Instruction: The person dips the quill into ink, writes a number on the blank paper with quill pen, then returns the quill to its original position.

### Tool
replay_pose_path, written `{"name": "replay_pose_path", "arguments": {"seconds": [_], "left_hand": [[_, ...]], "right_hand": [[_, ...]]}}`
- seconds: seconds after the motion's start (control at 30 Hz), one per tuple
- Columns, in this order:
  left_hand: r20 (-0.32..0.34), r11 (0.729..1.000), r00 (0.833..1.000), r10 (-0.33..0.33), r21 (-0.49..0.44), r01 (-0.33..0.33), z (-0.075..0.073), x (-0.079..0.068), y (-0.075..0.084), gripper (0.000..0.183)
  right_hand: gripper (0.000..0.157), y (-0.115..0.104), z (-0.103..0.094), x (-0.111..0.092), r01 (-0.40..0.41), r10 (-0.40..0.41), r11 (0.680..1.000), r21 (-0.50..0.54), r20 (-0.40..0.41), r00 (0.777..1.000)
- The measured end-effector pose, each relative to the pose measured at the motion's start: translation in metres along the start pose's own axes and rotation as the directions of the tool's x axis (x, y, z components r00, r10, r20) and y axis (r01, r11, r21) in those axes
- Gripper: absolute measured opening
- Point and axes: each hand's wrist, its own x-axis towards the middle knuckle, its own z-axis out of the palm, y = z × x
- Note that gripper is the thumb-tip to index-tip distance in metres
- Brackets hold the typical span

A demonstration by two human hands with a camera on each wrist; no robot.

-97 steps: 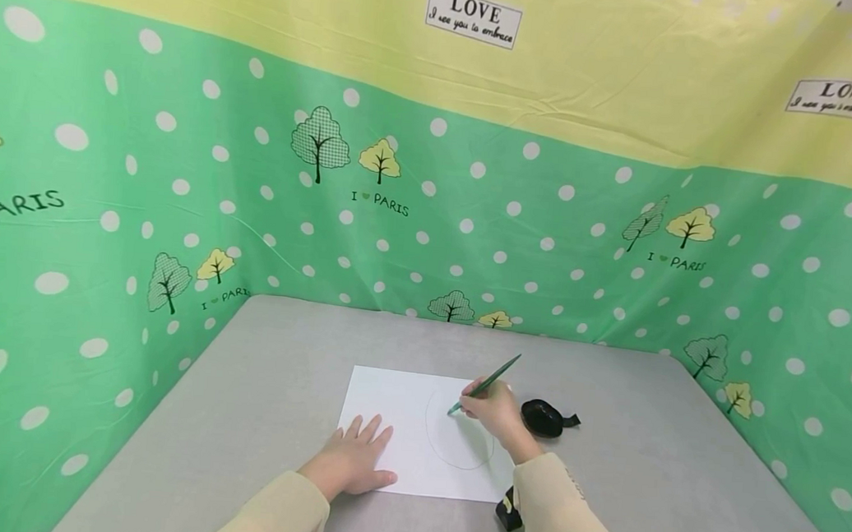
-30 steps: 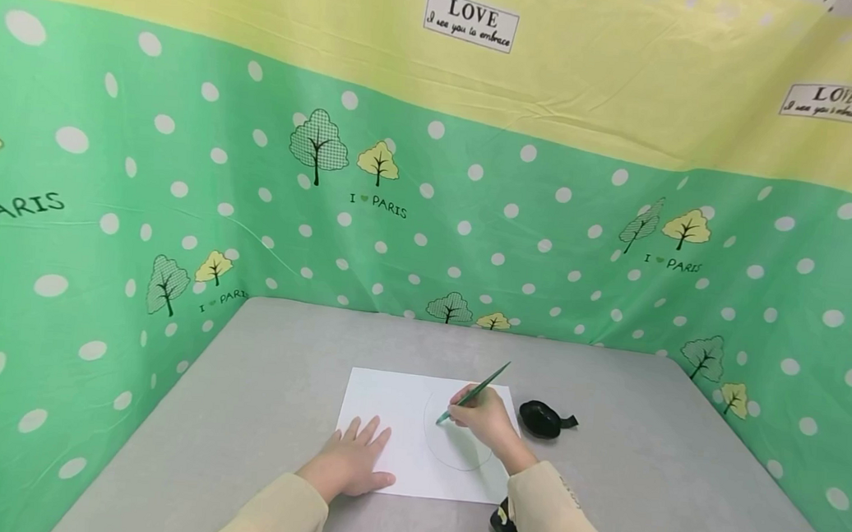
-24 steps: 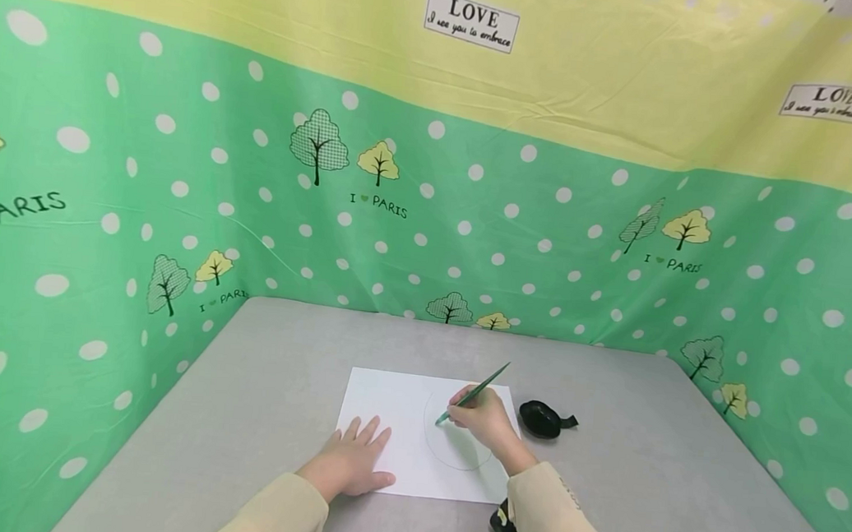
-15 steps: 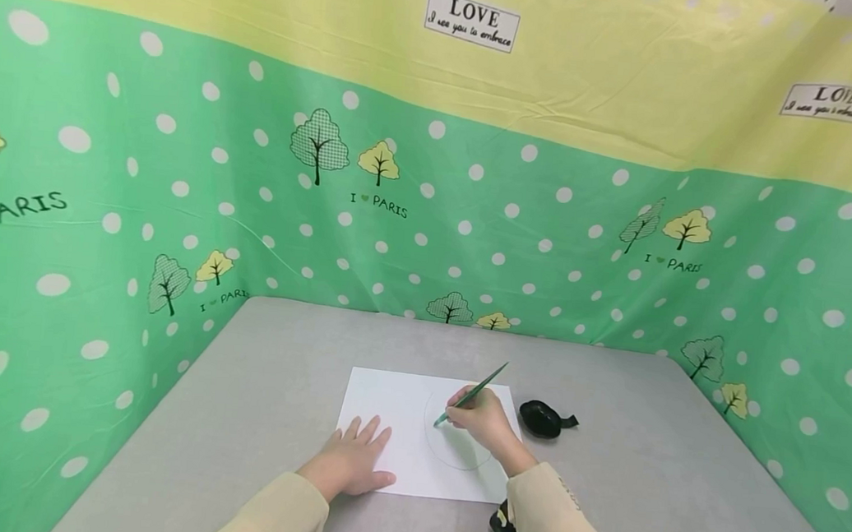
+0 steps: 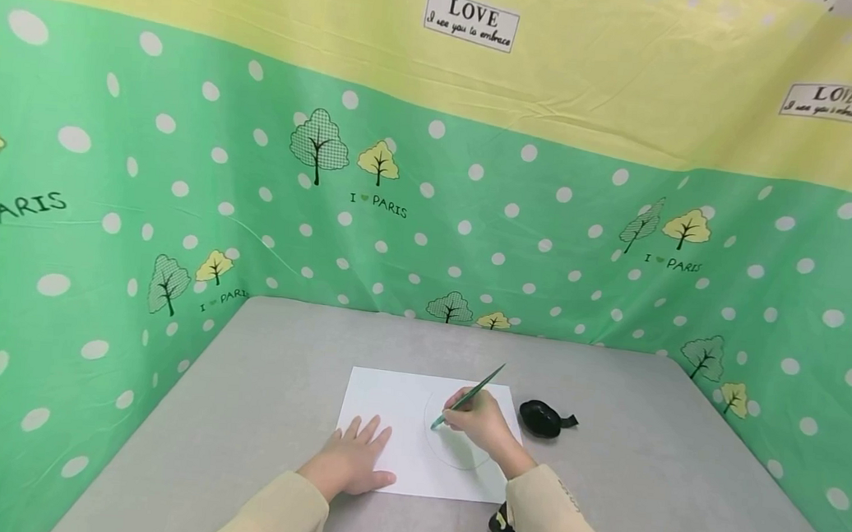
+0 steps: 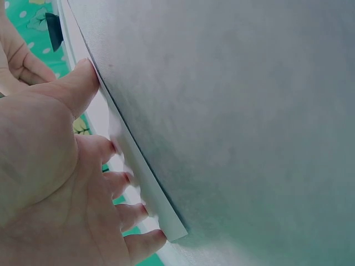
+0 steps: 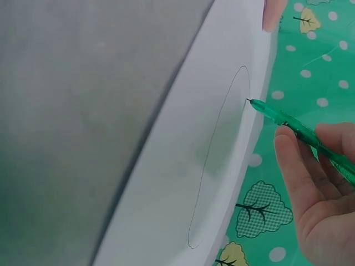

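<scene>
A sheet of white paper point(image 5: 402, 396) lies on the grey table with a thin, nearly closed round line drawn on its right half. My right hand point(image 5: 480, 418) pinches a green pen point(image 5: 478, 390), slanted with its top end up and to the right. In the right wrist view the pen's fine tip point(image 7: 249, 101) is right at the paper, close beside the drawn line point(image 7: 213, 136). My left hand point(image 5: 353, 457) rests with spread fingers on the paper's lower left part. In the left wrist view its thumb and fingertips point(image 6: 145, 239) lie along the paper's edge.
A black oval object point(image 5: 540, 419) with a short strap lies just right of the paper. Another black object point(image 5: 503, 525) shows beside the right sleeve, partly hidden. A green and yellow patterned cloth point(image 5: 369, 237) stands around the table's back and sides.
My right hand has moved left and slightly toward me, bringing the pen tip from inside the round line to near its left side. The left hand keeps its place on the paper.
</scene>
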Motion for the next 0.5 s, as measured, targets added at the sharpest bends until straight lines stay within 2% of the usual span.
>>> {"name": "replay_pose_path", "arguments": {"seconds": [0.5], "left_hand": [[0.011,1.0,1.0,-0.006,-0.001,0.006,-0.0007,0.0004,0.0004,0.07]], "right_hand": [[0.006,-0.0026,0.0019,-0.0044,0.014,-0.014,1.0,0.007,0.022,1.0]]}}
